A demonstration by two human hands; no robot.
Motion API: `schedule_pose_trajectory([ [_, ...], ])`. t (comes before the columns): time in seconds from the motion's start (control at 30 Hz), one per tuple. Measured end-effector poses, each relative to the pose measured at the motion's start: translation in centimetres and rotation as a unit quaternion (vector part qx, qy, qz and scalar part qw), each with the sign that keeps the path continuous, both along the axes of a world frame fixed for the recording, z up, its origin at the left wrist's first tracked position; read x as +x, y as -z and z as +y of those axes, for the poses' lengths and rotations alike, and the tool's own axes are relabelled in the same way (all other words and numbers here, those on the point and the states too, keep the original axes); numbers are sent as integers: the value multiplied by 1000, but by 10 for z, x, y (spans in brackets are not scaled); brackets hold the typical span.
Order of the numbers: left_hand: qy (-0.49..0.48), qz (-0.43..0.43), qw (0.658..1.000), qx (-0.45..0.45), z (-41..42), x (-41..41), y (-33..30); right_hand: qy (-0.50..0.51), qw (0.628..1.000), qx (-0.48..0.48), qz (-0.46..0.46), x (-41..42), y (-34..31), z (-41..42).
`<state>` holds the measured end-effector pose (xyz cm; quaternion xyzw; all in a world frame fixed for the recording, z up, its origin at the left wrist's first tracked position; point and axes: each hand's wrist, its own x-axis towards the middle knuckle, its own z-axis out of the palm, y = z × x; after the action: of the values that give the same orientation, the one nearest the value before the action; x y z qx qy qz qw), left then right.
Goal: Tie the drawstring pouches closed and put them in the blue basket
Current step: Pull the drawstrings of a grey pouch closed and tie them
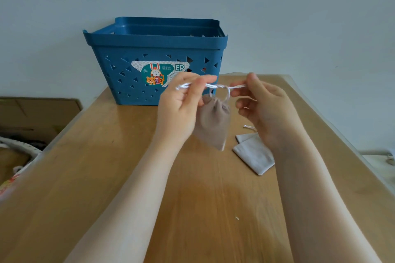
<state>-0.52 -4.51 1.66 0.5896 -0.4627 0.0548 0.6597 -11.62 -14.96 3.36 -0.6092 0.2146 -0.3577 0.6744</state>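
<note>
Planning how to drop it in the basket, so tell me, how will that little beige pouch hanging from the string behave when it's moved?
The beige pouch probably is floppy: it dangles from the white drawstring, gathered at the neck. Likely light, since pinched cord carries it.

Both hands are raised, left hand [181, 100] and right hand [267, 107] each pinching with curled fingers.

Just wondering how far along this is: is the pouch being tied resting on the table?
No, the beige pouch hangs in the air from its white drawstring, which the left hand and right hand pull apart above the table.
</note>
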Motion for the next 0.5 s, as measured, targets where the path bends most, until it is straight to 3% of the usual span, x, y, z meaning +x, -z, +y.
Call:
schedule_pose_trajectory([
  [0.2,25,200,979,13,5,11,-2,34,999,40,10,-22,6,-29],
  [0.4,-1,236,968,81,-4,6,12,31,993,116,11,-21,24,-40],
  [0.5,-28,224,968,112,-4,5,12,-22,997,74,10,-16,19,-31],
])
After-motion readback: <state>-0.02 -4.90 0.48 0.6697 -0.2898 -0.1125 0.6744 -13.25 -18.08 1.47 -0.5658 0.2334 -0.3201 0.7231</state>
